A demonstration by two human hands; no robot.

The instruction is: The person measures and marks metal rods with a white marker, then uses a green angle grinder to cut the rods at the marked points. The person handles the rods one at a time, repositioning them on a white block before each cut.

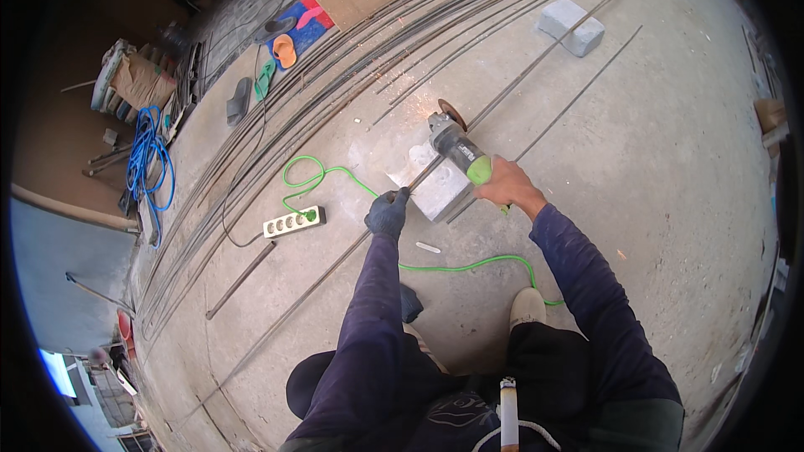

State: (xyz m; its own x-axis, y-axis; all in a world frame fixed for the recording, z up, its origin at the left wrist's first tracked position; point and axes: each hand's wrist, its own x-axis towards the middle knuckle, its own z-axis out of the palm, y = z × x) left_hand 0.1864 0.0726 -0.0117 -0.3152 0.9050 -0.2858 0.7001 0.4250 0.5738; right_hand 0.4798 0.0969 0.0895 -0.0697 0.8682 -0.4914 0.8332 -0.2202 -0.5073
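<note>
My bare right hand point(511, 184) grips a green and black angle grinder point(459, 149), whose disc point(450, 115) is at a long steel rebar point(494, 110), with sparks point(416, 94) flying up and to the left. My left hand point(386, 214), in a dark glove, grips the same rebar closer to me. The bar lies across a pale concrete block point(438, 203) below the grinder and a second block point(561, 23) farther off. A green cord point(456, 267) runs along the floor below the tool. A cigarette point(508, 414) shows at the bottom edge, near my lap.
Many long bars point(303, 84) lie across the concrete floor point(636, 167) on the left, with a power strip point(293, 221), sandals point(284, 51) and a blue hose point(148, 155). A single thin bar point(586, 92) lies to the right. Stacked items point(134, 79) stand by the left wall.
</note>
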